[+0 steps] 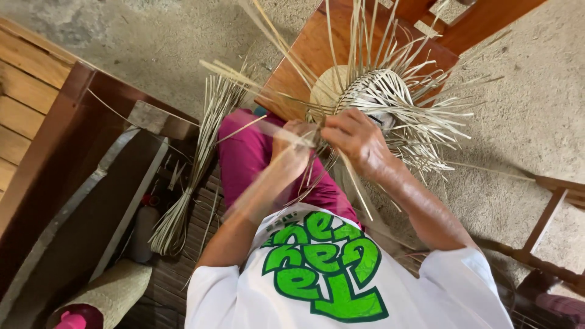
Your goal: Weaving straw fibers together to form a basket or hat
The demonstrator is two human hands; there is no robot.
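White shirt fabric with a green printed design [323, 268] is seen nearest the lens, above magenta trousers [244, 152]. Beyond it, both hands are held close together at the rim of a partly woven straw piece [378, 88], which is rested on a brown wooden stool [304, 49]. The left hand [292, 146] is blurred; its fingers appear curled around a few straw strands, though the exact pinch cannot be told. The right hand [356, 140] is shown with fingers pressed together and bent down over strands just beside the left fingertips. Loose strands [439, 116] are fanned outward past the fingers on every side. A bundle of unused straw [195, 164] is laid well off to the left of the fingers. The weave is judged light, springy and easily creased; single strands are best gripped close to the woven edge, where they are stiffest.
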